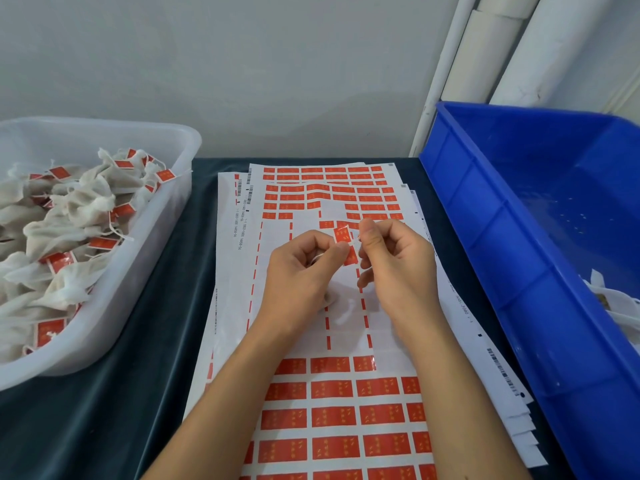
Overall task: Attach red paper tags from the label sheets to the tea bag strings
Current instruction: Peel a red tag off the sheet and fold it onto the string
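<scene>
dark table (104,427) | label sheets (346,417) centre | both hands pinch string (353,241)

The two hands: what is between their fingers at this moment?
In the head view, a red tag and a thin white string lie between the left hand and the right hand, above the label sheets.

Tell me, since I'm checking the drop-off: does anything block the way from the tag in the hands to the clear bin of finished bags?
Nothing visible does. The red tag, held by the left hand and right hand, sits above the label sheets; only dark tablecloth lies before the clear bin.
</scene>
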Action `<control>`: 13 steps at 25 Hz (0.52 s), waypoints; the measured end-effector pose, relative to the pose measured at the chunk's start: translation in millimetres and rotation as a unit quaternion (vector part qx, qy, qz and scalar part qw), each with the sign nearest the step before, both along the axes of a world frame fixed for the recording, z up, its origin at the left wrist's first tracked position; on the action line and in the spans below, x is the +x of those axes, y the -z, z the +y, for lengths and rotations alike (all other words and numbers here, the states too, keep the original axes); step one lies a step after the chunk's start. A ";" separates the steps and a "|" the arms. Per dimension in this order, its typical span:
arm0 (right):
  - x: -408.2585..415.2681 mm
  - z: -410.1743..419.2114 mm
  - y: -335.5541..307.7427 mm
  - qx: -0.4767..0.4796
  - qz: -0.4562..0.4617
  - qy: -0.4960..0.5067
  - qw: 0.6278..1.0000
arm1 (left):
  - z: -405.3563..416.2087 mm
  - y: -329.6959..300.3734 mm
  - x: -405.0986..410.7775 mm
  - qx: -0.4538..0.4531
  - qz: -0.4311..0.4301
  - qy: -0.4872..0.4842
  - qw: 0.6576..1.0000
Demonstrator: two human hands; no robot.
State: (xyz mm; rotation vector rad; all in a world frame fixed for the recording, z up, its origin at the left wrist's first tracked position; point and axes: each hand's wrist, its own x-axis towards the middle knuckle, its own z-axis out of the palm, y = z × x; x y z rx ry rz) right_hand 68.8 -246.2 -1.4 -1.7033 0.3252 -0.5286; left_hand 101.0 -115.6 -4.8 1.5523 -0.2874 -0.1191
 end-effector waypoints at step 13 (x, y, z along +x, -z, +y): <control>-0.9 -3.3 -4.1 0.043 -0.011 -0.046 0.998 | -0.9 3.0 2.4 0.010 0.005 -0.038 0.999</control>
